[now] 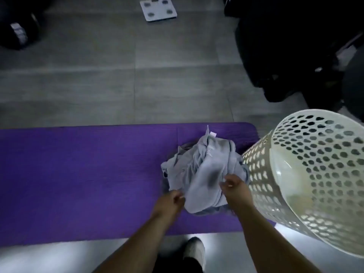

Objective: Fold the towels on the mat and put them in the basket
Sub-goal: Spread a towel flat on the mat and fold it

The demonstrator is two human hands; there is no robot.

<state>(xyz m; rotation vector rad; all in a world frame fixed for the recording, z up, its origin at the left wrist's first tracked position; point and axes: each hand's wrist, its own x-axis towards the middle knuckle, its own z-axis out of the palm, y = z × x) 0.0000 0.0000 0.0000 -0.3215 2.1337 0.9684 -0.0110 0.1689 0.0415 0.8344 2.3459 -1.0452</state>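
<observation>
Both hands grip a heap of towels on a mat, next to a basket.

A long purple foam mat [78, 174] lies across the grey tiled floor [98, 75], with a white square bathroom scale [158, 9] well beyond it. Towards the mat's right end, the left hand [173, 200] has its fingers curled in a pinch on the near-left edge of a crumpled heap of pale grey cloth towels [204, 166]. The heap rests unfolded on the mat. The right hand [234, 184] pinches the heap's near-right side, fingers closed on the cloth. A white shoe [194, 251] shows on the floor below the arms. At the right, a white perforated plastic basket [315, 174] stands just beside the heap.
</observation>
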